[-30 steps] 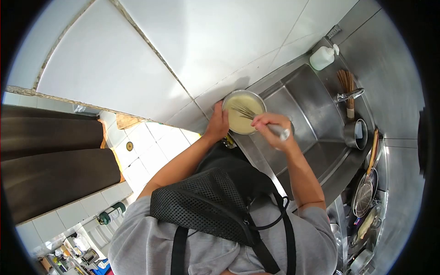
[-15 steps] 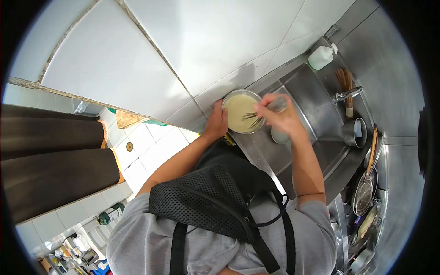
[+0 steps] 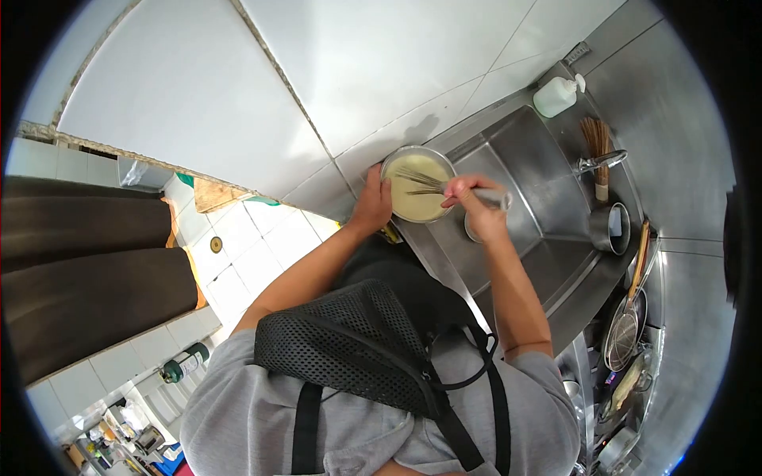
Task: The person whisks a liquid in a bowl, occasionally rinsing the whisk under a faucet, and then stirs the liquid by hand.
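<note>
A round metal bowl [image 3: 406, 149] with pale yellow batter [image 3: 421, 208] in it is at the near left end of the steel sink. My left hand [image 3: 373, 203] grips the bowl's left rim, fingers wrapped round its side. In my right hand [image 3: 476, 208] is a whisk [image 3: 423, 181], held by its thick grey handle. The wires lie tilted over the batter, their tips toward the upper left; how deep they dip I cannot tell. Beneath my right hand, a round object in the sink is mostly hidden.
The steel sink [image 3: 520, 170] has a tap [image 3: 602, 163] on its far edge. Near it stand a white pump bottle [image 3: 556, 97], a bamboo brush [image 3: 595, 143] and a metal pot [image 3: 609, 228]. A wire strainer [image 3: 623, 333] lies at right. White tiled wall [image 3: 381, 71] borders the bowl.
The whisk has swung from the bowl's lower right toward its upper middle, its handle now lying flatter to the right. My right hand has shifted slightly down; my left stays on the bowl.
</note>
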